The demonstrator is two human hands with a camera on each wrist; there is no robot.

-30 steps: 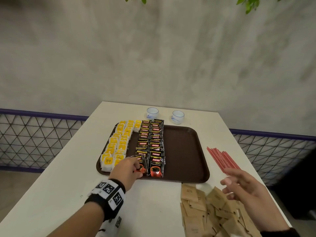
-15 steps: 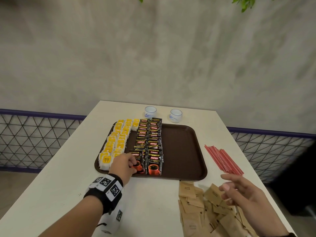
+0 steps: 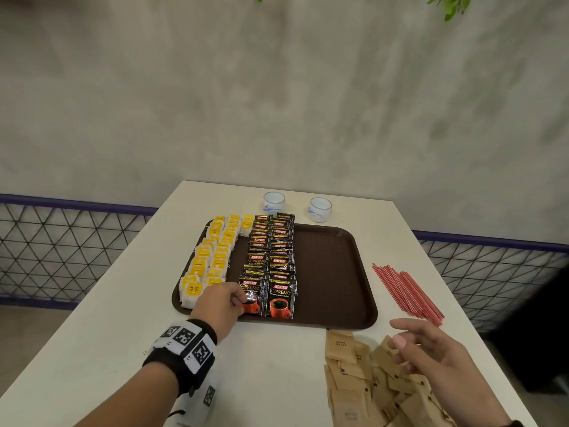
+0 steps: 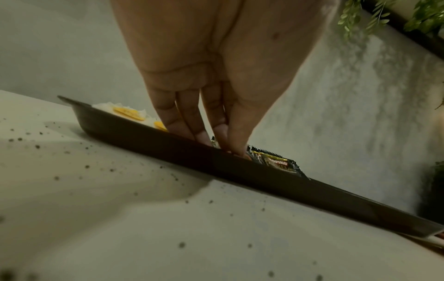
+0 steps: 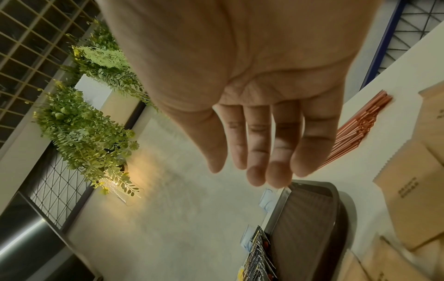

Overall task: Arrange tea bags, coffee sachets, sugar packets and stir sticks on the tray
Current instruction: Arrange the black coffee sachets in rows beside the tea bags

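Note:
A brown tray (image 3: 332,272) lies on the white table. Yellow-tagged tea bags (image 3: 212,257) fill its left side in rows, and two columns of black coffee sachets (image 3: 277,251) run beside them. My left hand (image 3: 241,300) pinches the nearest sachet (image 3: 254,291) of the left column at the tray's front rim. In the left wrist view its fingertips (image 4: 225,146) point down behind the rim (image 4: 264,176). My right hand (image 3: 400,332) hovers with straight fingers, holding nothing, over a heap of brown sugar packets (image 3: 354,380). Red stir sticks (image 3: 406,291) lie right of the tray.
Two small white cups (image 3: 274,201) (image 3: 320,208) stand behind the tray at the table's far edge. The tray's right half is bare. A mesh railing (image 3: 61,248) runs along both sides below the table, and a grey wall rises behind it.
My left hand has laid the tilted coffee sachet flat at the front of the left column. My right hand stays over the sugar packets, shifted only slightly.

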